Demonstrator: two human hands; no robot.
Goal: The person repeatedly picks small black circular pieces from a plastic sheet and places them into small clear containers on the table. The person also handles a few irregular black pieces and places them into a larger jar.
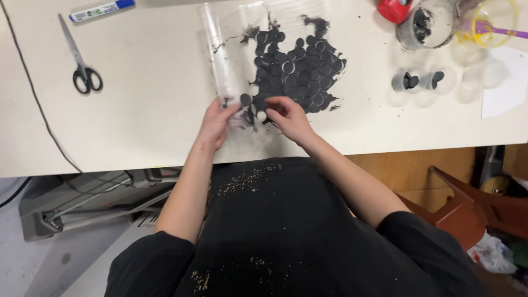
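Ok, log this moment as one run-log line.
left hand: at clear plastic sheet edge | right hand: fingers on dark discs | scissors, marker: far left, untouched | surface: white table

Black discs (pixel 297 66) lay on clear film (pixel 231 49); the table (pixel 154 110) was cream, the scissors (pixel 82 71) black-handled.

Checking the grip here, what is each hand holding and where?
Left hand pinches the clear plastic sheet at its near edge; right hand fingers a black disc, grip unclear.
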